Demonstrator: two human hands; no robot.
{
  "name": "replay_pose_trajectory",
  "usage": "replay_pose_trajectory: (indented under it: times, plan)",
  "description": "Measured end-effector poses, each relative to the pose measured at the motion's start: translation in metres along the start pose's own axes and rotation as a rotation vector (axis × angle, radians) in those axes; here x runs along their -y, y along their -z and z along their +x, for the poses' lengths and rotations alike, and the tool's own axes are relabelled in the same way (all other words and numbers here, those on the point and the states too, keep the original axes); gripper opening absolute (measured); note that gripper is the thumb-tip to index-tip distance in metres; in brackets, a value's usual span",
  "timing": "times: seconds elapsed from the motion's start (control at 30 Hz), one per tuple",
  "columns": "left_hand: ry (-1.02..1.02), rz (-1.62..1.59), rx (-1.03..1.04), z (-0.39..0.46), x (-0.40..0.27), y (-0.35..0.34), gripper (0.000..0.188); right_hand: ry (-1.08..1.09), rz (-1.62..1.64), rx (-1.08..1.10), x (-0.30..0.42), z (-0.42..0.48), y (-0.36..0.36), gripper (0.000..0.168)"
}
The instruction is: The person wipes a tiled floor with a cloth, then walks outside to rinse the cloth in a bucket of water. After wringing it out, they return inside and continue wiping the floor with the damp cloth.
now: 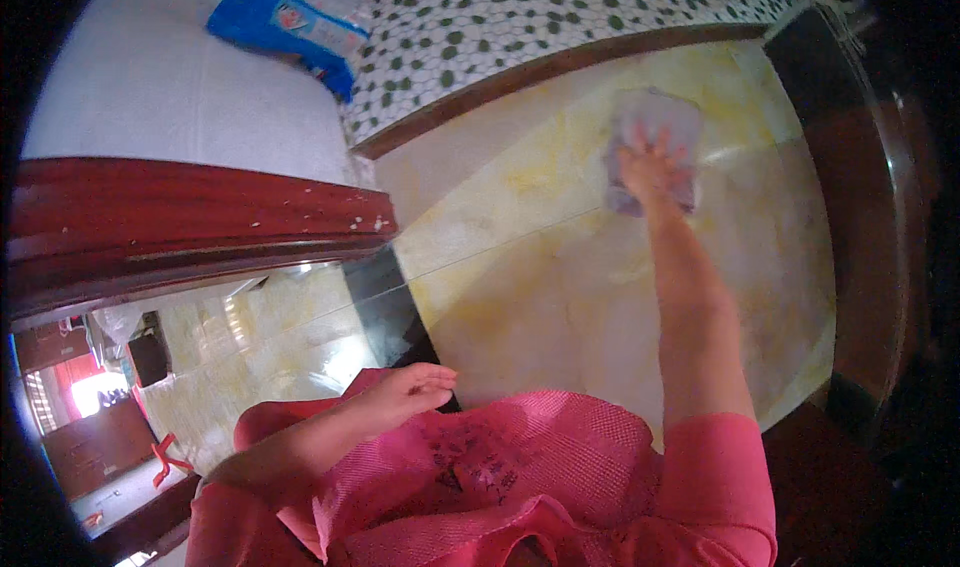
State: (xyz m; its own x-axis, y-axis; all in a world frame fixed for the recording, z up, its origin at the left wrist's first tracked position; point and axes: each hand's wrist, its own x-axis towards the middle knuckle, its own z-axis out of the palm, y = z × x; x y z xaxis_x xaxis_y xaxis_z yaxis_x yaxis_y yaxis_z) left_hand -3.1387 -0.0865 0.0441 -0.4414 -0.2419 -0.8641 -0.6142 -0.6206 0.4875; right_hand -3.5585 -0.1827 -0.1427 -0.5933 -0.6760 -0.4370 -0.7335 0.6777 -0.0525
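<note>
My right hand (pixel 651 166) holds a folded grey cloth (pixel 664 109) down against the glossy yellow-beige tiled floor (pixel 540 289). Its fingers are spread over the cloth, and both look blurred. The arm reaches far forward, beyond my knees. Closer to me, my left hand (pixel 420 391) rests beside my knee with nothing in it, its fingers loosely curled. Pink clothing (pixel 487 462) with a dark printed pattern covers my lap.
A red-brown wooden door frame (pixel 202 226) juts in from the left, above a dark threshold strip (pixel 386 304). Ahead, a brown ledge (pixel 555 79) borders a green-and-white pebble-patterned floor (pixel 480 34). A blue plastic bag (pixel 262 12) lies at upper left. Dark furniture (pixel 855 192) lines the right.
</note>
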Motion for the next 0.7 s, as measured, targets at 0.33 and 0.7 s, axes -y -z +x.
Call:
replay_pose_trajectory:
  times: [0.33, 0.7]
  plan:
    - [-0.328, 0.126, -0.261, -0.078, -0.015, 0.053, 0.032, 1.060, -0.173, -0.118, 0.159, -0.142, -0.098, 0.060]
    - [-0.357, 0.554, -0.113, -0.099, 0.012, 0.083, 0.040, 0.817, -0.263, -0.211, -0.126, -0.197, -0.104, 0.068]
